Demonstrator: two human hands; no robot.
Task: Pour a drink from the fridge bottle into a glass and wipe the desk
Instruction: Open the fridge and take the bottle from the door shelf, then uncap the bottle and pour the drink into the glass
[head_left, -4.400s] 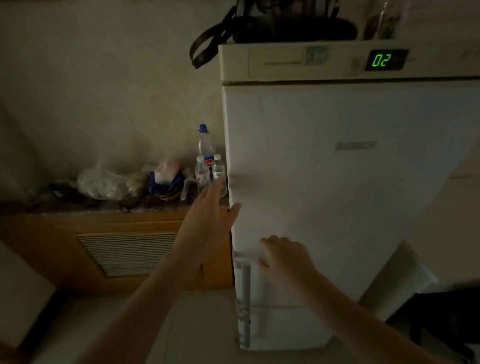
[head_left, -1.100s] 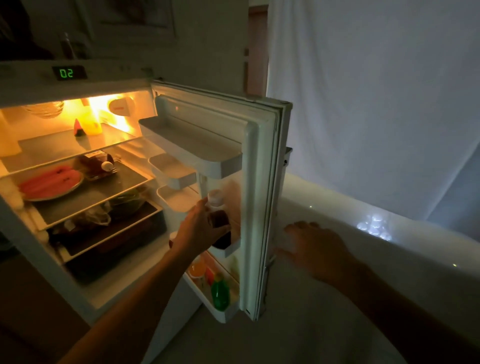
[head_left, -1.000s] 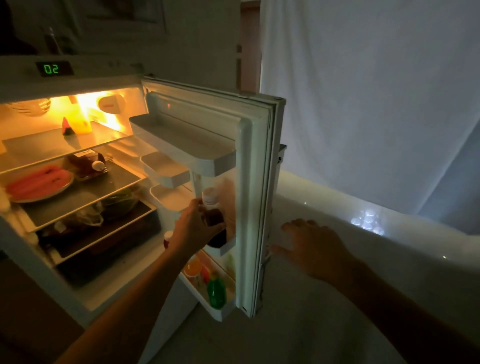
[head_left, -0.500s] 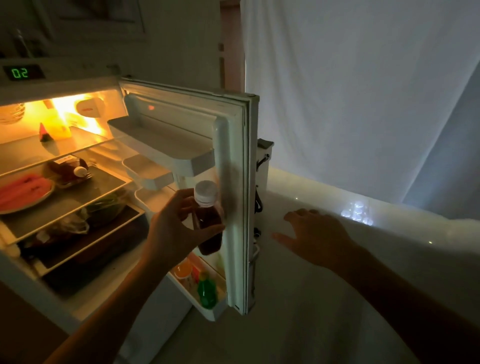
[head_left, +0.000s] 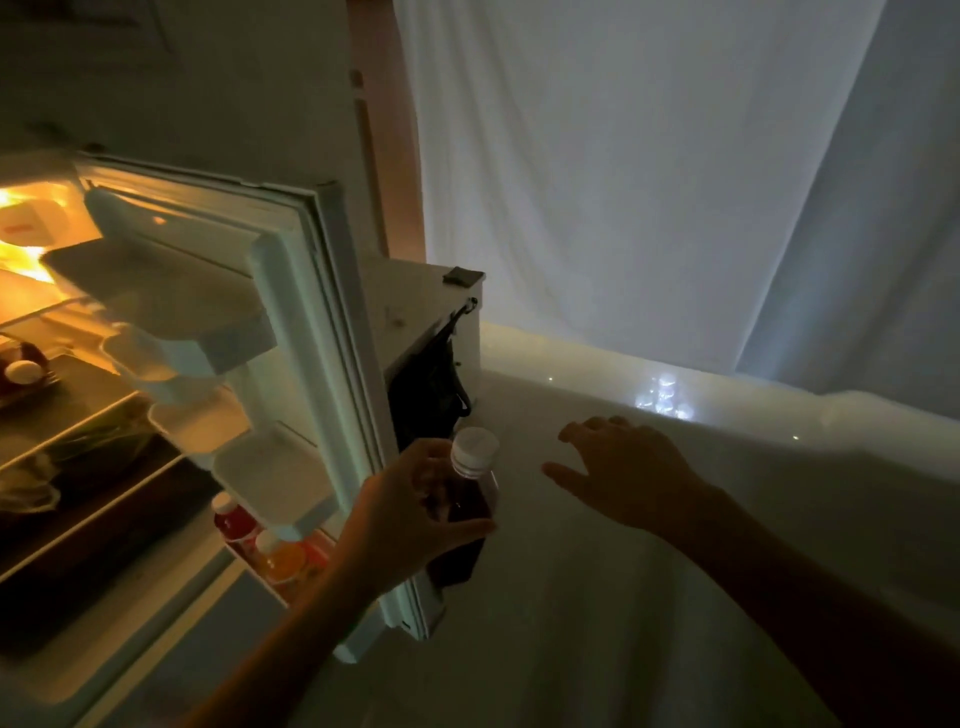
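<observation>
My left grip (head_left: 410, 525) wraps a clear, white-capped bottle (head_left: 467, 499) of dark drink, outside the open fridge door (head_left: 322, 332); my right grip (head_left: 623, 467) hovers spread, empty. Red and orange bottles (head_left: 260, 540) fill the door's lowest rack.

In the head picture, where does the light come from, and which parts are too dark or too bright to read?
Head view: the room is dim; the fridge interior lamp glows orange and is overexposed, the curtain gives pale blue light. The bottle in the left hand reads only as dark liquid under a white cap. The right hand is in shadow; straight edges bend near the frame borders.
</observation>
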